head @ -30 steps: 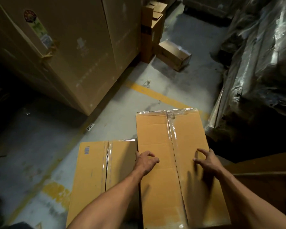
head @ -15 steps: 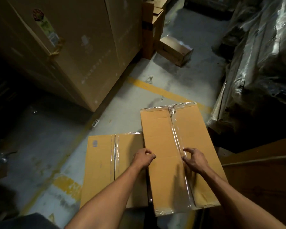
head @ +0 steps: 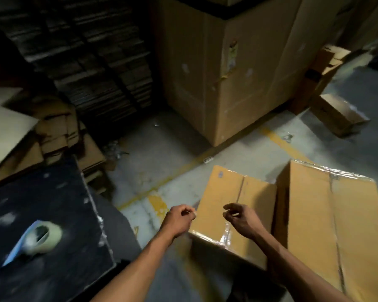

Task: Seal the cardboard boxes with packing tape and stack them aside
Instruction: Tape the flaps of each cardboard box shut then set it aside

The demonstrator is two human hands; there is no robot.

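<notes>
Two taped cardboard boxes stand side by side on the concrete floor. The lower box (head: pixel 225 203) is at centre, with clear tape along its seam. The taller box (head: pixel 347 225) is to its right, also taped. My left hand (head: pixel 179 219) hovers at the lower box's left edge with its fingers loosely curled and nothing in it. My right hand (head: pixel 242 221) hovers above the same box's top, fingers loosely curled, also empty. A roll of packing tape on a blue dispenser (head: pixel 42 236) lies on a dark table (head: pixel 42 203) at the lower left, well away from both hands.
A very large cardboard crate (head: pixel 238 73) stands behind the boxes. Stacks of flat cardboard (head: pixel 96 62) and loose flattened cartons (head: pixel 59 131) fill the left. A small box (head: pixel 336 114) lies on the floor at right. A yellow line (head: pixel 277 138) crosses the floor.
The view has swung left, bringing the table and tape roll into sight. Both hands have left the taller box's top and now hover over the lower box.
</notes>
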